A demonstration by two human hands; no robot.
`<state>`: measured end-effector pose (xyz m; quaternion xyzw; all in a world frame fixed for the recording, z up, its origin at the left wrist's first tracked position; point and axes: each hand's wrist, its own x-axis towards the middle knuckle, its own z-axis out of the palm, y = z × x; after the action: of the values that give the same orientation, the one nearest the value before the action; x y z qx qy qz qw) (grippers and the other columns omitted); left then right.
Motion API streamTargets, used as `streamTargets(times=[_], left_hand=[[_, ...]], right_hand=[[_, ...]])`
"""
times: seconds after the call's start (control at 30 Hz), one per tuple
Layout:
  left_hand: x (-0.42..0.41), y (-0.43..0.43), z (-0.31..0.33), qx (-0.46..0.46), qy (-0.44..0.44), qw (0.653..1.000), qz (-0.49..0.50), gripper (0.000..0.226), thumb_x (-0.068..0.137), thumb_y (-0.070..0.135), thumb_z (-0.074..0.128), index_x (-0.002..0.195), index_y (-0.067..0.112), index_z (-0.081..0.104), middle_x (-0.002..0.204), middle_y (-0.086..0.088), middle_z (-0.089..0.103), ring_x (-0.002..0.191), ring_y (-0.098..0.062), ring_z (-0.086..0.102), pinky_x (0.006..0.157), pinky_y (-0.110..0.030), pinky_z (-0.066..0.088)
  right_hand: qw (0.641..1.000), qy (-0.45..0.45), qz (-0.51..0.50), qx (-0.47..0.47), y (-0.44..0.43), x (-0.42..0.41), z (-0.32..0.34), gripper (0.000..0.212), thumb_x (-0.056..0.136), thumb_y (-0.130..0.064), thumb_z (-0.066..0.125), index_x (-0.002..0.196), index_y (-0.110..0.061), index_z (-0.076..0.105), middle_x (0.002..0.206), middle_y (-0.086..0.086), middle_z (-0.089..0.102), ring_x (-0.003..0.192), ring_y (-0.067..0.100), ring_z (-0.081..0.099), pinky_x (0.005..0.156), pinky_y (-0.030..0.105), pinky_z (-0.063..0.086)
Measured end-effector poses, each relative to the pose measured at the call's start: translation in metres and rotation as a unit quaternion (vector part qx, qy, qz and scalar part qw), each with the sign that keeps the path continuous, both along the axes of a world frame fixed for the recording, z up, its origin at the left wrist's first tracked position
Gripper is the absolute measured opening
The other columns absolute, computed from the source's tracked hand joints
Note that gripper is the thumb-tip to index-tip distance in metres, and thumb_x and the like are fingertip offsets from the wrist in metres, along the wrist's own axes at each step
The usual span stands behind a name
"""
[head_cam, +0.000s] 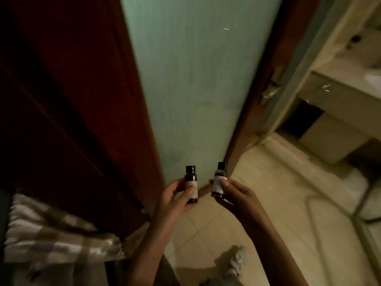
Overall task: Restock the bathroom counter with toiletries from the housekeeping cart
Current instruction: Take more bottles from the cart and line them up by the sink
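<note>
At bathroom doorway: left hand (175,198) grips one bottle (191,185), right hand (237,196) pinches another bottle (219,182); counter (338,79) not yet reached.

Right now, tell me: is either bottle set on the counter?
No: the left hand grips one bottle, the right hand the other bottle.

No writing can be read. The left bottle (190,182) and the right bottle (216,183) are both pale-labelled, yet any print there is too blurred and dim to make out.
</note>
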<state>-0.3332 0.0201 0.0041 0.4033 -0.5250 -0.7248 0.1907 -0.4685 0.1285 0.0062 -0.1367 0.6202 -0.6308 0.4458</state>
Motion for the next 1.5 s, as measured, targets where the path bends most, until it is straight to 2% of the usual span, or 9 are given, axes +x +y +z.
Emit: streamTargets(times=[0.1, 0.2, 0.43, 0.67, 0.87, 1.0, 1.13, 1.3, 1.5], left_hand=[[-0.049, 0.019, 0.002, 0.001, 0.025, 0.999, -0.049, 0.023, 0.082, 0.01, 0.064, 0.102, 0.022, 0.063, 0.101, 0.002, 0.071, 0.095, -0.018, 0.069, 0.07, -0.022, 0.056], [-0.102, 0.041, 0.002, -0.008, 0.043, 0.993, -0.106, 0.027, 0.086, 0.005, 0.062, 0.1, 0.028, 0.063, 0.089, 0.015, 0.073, 0.089, -0.008, 0.07, 0.069, -0.019, 0.055], [-0.246, 0.092, -0.002, 0.009, 0.046, 0.979, -0.196, 0.038, 0.08, 0.008, 0.07, 0.114, 0.024, 0.064, 0.12, -0.002, 0.066, 0.106, -0.02, 0.066, 0.088, -0.035, 0.055], [-0.368, 0.143, -0.002, -0.022, 0.061, 0.955, -0.29, 0.032, 0.086, 0.006, 0.064, 0.113, 0.022, 0.064, 0.11, 0.0, 0.07, 0.104, -0.016, 0.067, 0.079, -0.026, 0.056], [-0.449, 0.169, -0.011, -0.134, 0.023, 0.93, -0.342, 0.034, 0.082, 0.01, 0.07, 0.11, 0.028, 0.062, 0.108, 0.008, 0.069, 0.101, -0.007, 0.065, 0.083, -0.029, 0.055], [-0.514, 0.17, -0.022, -0.166, 0.003, 0.92, -0.356, 0.038, 0.078, 0.007, 0.074, 0.104, 0.032, 0.062, 0.106, 0.011, 0.069, 0.104, -0.006, 0.063, 0.082, -0.026, 0.055], [-0.593, 0.166, -0.034, -0.218, -0.003, 0.905, -0.365, 0.04, 0.074, 0.009, 0.078, 0.101, 0.034, 0.063, 0.103, 0.013, 0.069, 0.102, -0.006, 0.064, 0.09, -0.038, 0.055], [-0.709, 0.156, -0.036, -0.213, 0.038, 0.91, -0.354, 0.04, 0.073, 0.008, 0.078, 0.102, 0.032, 0.063, 0.104, 0.008, 0.07, 0.1, -0.01, 0.066, 0.088, -0.04, 0.056], [-0.843, 0.149, -0.013, -0.214, 0.09, 0.904, -0.359, 0.043, 0.078, 0.008, 0.074, 0.099, 0.041, 0.056, 0.104, 0.014, 0.066, 0.101, -0.003, 0.063, 0.086, -0.024, 0.053]], right_hand=[[0.999, 0.001, -0.046, -0.013, 0.031, -0.042, 0.004, 0.035, 0.079, -0.032, 0.062, 0.108, -0.014, 0.07, 0.104, 0.004, 0.073, 0.098, 0.018, 0.069, 0.082, 0.025, 0.055], [0.998, 0.006, -0.065, -0.011, 0.061, -0.087, 0.007, 0.037, 0.08, -0.03, 0.062, 0.111, -0.013, 0.069, 0.106, 0.004, 0.073, 0.1, 0.019, 0.069, 0.087, 0.029, 0.054], [0.992, 0.03, -0.119, 0.003, 0.129, -0.204, 0.006, 0.031, 0.087, -0.025, 0.06, 0.116, -0.014, 0.067, 0.11, 0.003, 0.072, 0.102, 0.017, 0.068, 0.091, 0.033, 0.051], [0.981, 0.048, -0.189, 0.006, 0.193, -0.298, 0.002, 0.039, 0.078, -0.03, 0.065, 0.115, -0.017, 0.066, 0.107, -0.001, 0.072, 0.101, 0.016, 0.068, 0.087, 0.029, 0.052], [0.964, 0.071, -0.256, 0.011, 0.22, -0.36, -0.013, 0.046, 0.08, -0.026, 0.073, 0.124, -0.021, 0.058, 0.111, -0.002, 0.071, 0.102, 0.018, 0.068, 0.088, 0.035, 0.053], [0.954, 0.099, -0.279, 0.039, 0.229, -0.412, -0.025, 0.041, 0.084, -0.016, 0.069, 0.123, -0.024, 0.056, 0.112, -0.006, 0.07, 0.101, 0.009, 0.067, 0.085, 0.027, 0.054], [0.942, 0.152, -0.284, 0.093, 0.231, -0.484, -0.04, 0.043, 0.082, -0.017, 0.073, 0.121, -0.027, 0.058, 0.11, -0.008, 0.07, 0.1, 0.006, 0.066, 0.087, 0.03, 0.054], [0.919, 0.235, -0.271, 0.163, 0.216, -0.597, -0.041, 0.046, 0.08, -0.02, 0.075, 0.119, -0.034, 0.054, 0.106, -0.015, 0.066, 0.096, -0.005, 0.062, 0.076, 0.015, 0.053], [0.912, 0.271, -0.249, 0.179, 0.202, -0.725, -0.018, 0.038, 0.083, -0.017, 0.07, 0.109, -0.039, 0.052, 0.103, -0.019, 0.062, 0.097, -0.011, 0.057, 0.076, 0.009, 0.05]])
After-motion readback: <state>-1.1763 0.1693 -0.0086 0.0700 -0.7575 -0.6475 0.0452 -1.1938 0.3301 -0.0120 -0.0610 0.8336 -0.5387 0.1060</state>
